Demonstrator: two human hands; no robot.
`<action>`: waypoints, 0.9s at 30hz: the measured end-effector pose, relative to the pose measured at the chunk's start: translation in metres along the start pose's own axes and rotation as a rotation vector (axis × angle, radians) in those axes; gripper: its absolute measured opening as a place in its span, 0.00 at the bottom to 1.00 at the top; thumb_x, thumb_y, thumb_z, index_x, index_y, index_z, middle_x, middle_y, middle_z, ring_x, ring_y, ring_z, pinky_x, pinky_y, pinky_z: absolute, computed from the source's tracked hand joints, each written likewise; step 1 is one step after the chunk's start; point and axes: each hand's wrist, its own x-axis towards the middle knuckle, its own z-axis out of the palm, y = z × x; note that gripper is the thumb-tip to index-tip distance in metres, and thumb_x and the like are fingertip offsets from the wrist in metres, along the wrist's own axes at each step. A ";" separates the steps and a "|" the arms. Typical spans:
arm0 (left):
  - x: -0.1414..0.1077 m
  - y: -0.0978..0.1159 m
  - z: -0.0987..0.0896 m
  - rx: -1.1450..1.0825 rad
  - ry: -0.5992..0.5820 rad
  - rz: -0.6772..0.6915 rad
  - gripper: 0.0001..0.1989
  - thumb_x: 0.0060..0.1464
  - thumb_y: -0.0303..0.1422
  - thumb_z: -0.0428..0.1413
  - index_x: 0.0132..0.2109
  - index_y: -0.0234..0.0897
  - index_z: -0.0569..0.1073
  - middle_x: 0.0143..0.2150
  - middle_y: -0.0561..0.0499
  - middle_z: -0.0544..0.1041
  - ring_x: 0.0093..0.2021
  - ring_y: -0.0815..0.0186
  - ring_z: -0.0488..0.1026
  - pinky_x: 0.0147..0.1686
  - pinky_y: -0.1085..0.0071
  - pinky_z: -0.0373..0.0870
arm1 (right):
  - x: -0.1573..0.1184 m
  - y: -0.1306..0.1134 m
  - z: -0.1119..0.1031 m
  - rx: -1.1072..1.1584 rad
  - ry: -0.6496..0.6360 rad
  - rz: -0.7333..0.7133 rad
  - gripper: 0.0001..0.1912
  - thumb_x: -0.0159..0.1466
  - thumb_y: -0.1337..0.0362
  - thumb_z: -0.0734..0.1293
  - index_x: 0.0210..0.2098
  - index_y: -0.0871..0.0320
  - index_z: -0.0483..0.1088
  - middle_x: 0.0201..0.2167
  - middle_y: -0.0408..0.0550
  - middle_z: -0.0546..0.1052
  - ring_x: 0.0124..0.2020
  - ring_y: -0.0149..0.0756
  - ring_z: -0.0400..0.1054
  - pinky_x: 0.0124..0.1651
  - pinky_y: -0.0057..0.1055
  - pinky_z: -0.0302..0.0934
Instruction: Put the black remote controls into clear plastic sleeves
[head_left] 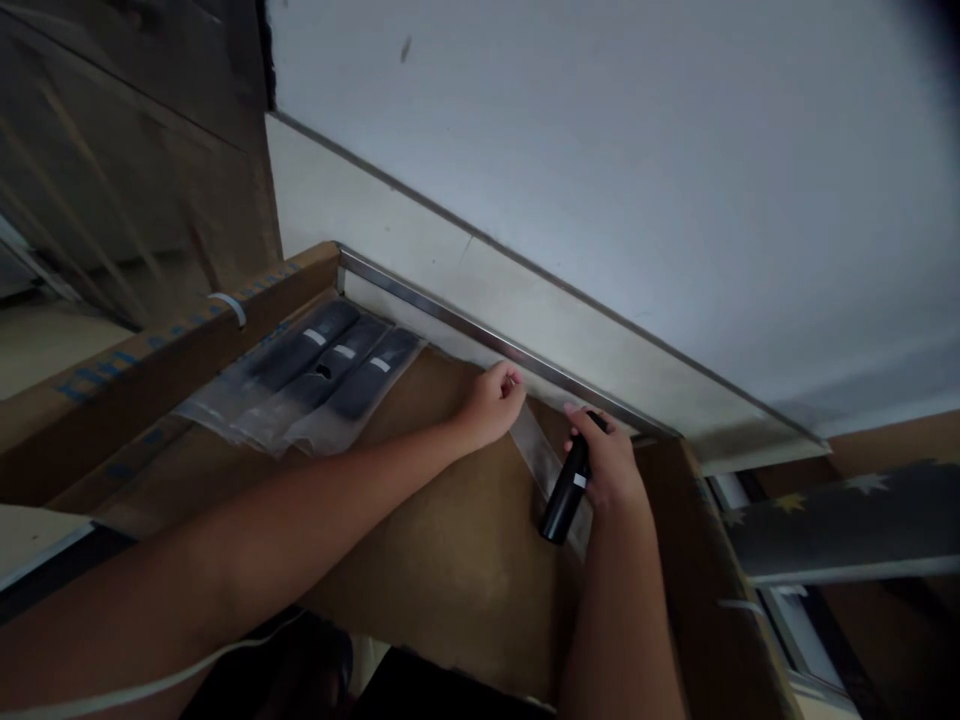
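My right hand (611, 460) is wrapped round a black cylinder (568, 495) with a small white label, tilted above the cardboard. My left hand (496, 402) is curled closed near the far edge of the cardboard; what its fingers hold, if anything, is hidden. A clear plastic strip (536, 448) runs from beside my left hand toward the cylinder; whether it is a sleeve or tape I cannot tell. To the left lie three dark cylinders (367, 378) side by side in clear plastic sleeves, each bearing a white label.
Brown cardboard (442, 520) covers the work surface. Raised cardboard sides stand at the left (187, 345) and right (701, 560). A metal edge strip (480, 340) runs along the back, against the white wall (600, 180). Dark fabric with stars (832, 520) is at the right.
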 end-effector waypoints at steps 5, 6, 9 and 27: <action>-0.012 0.008 -0.008 0.682 -0.098 0.237 0.10 0.54 0.28 0.54 0.45 0.37 0.68 0.44 0.41 0.74 0.46 0.54 0.69 0.45 0.59 0.64 | 0.007 0.014 -0.011 -0.325 -0.019 0.107 0.18 0.49 0.53 0.74 0.33 0.56 0.69 0.16 0.37 0.67 0.15 0.33 0.63 0.18 0.28 0.57; -0.013 0.008 -0.009 0.780 -0.104 0.221 0.12 0.54 0.29 0.55 0.46 0.36 0.68 0.46 0.39 0.73 0.49 0.51 0.68 0.46 0.56 0.64 | 0.007 0.016 -0.012 -0.399 -0.048 0.119 0.17 0.50 0.54 0.74 0.34 0.57 0.71 0.16 0.38 0.68 0.16 0.34 0.64 0.19 0.28 0.58; -0.013 0.006 -0.009 0.917 -0.147 0.166 0.13 0.54 0.31 0.55 0.47 0.35 0.67 0.46 0.37 0.74 0.49 0.49 0.69 0.47 0.54 0.63 | 0.004 0.015 -0.010 -0.558 -0.126 0.144 0.13 0.51 0.58 0.72 0.34 0.58 0.73 0.18 0.40 0.71 0.16 0.34 0.66 0.20 0.28 0.59; -0.002 -0.005 0.001 0.021 -0.056 0.284 0.21 0.51 0.23 0.54 0.53 0.37 0.64 0.45 0.46 0.72 0.39 0.67 0.70 0.39 0.71 0.69 | -0.002 0.007 -0.009 -0.282 -0.198 0.105 0.12 0.49 0.56 0.70 0.31 0.57 0.74 0.17 0.36 0.65 0.15 0.28 0.56 0.17 0.26 0.51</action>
